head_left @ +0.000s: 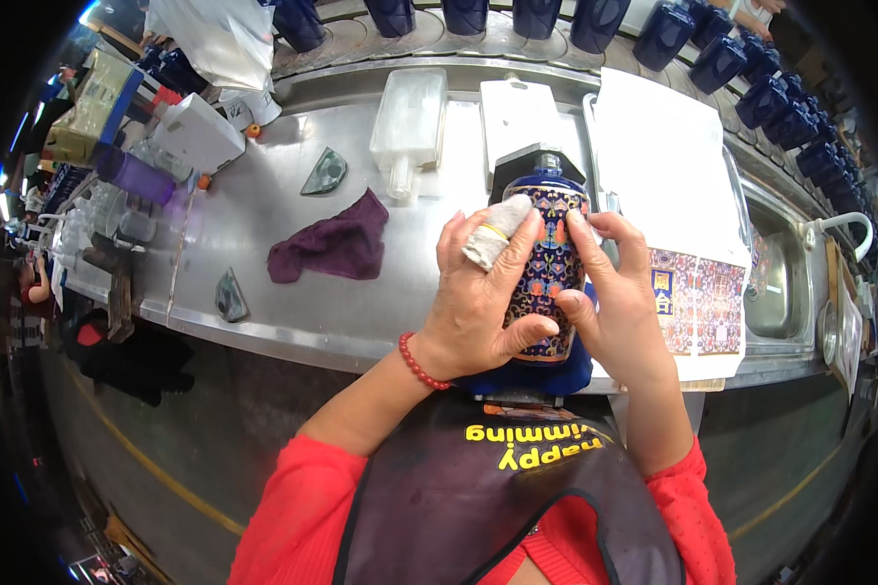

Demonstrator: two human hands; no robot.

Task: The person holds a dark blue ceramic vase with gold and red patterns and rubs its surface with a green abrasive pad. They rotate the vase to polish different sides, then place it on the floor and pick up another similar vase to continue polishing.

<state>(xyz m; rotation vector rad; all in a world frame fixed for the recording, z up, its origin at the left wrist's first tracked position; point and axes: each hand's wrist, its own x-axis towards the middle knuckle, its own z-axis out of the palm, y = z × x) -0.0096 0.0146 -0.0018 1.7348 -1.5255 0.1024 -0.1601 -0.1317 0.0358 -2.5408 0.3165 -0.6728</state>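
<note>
A dark blue bottle (544, 283) with a colourful floral pattern lies between my hands, its neck pointing away from me. My left hand (473, 307) rests along its left side, thumb and fingers against the patterned surface. A pale cloth cover (493, 234), held by a yellow band, wraps one left finger. On the other side, my right hand (615, 302) presses its thumb and fingertips to the bottle. Beneath the bottle's base is a blue cloth (578, 375). A dark angular stand (507, 168) shows behind the neck. The bottle's underside is hidden.
On the metal table lie a purple cloth (337, 244), two dark flat pieces and a clear square bottle (407, 122). Patterned printed sheets (698, 302) and white paper (658, 166) cover the right side, beside a sink (776, 283). Several blue bottles (463, 15) line a conveyor behind.
</note>
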